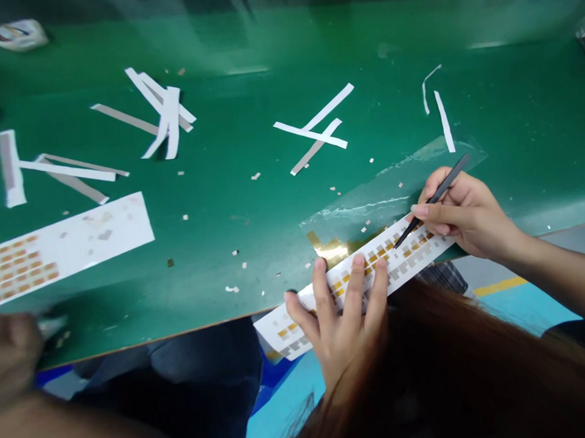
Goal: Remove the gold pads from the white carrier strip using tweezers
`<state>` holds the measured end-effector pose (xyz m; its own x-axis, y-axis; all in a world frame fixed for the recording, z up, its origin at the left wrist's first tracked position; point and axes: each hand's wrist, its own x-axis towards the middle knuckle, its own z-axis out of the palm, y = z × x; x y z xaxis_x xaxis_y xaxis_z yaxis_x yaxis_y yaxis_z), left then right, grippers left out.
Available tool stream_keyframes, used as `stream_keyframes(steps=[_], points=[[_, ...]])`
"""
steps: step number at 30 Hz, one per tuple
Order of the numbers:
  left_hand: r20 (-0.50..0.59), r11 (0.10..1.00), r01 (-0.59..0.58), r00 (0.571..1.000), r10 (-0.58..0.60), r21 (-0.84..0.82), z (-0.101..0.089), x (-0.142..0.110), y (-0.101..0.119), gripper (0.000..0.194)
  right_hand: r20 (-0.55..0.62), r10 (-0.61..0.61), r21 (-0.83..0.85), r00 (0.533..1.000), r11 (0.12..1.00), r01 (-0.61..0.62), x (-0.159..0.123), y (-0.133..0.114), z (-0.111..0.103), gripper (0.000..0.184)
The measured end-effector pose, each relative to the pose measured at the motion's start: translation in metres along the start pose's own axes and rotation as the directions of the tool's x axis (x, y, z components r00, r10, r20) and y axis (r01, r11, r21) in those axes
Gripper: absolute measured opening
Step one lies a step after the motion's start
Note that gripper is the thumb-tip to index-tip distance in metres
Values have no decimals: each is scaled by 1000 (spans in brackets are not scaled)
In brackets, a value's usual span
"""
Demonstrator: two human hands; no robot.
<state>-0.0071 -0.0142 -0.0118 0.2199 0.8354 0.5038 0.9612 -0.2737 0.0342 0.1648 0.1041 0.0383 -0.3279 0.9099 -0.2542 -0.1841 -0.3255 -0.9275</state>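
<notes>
At the left edge, my right hand [10, 348] is blurred and partly cut off, low over the table's front edge. Its fingers look curled, but the smear hides what they do. A small pale blurred thing [54, 326] lies at the fingertips; I cannot make out whether I hold it. Just beyond my hand is a white sheet [105, 230], with rows of orange-brown pieces on its left part and some grey marks on its bare part. My left hand is out of view.
At right, a co-worker presses a white strip [274, 329] of small pieces with one hand and holds black tweezers [444, 186] in the other. Their long hair covers the lower right. Paper strips [170, 124], clear film [351, 205] and tiny scraps lie on the green table [222, 203].
</notes>
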Motion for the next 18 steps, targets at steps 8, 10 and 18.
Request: stream_keyframes(steps=[8,10,18], points=[[-64,991,115,991,-120,-74,1,1,9,35,2,-5,-60,1000,998,6,1,-20,2,32],[-79,990,106,990,-113,-94,0,0,9,31,-19,-28,-96,999,995,26,7,-21,0,31],[-80,981,108,989,-122,-164,2,0,9,28,-62,-77,-157,995,985,66,22,-8,-11,30]])
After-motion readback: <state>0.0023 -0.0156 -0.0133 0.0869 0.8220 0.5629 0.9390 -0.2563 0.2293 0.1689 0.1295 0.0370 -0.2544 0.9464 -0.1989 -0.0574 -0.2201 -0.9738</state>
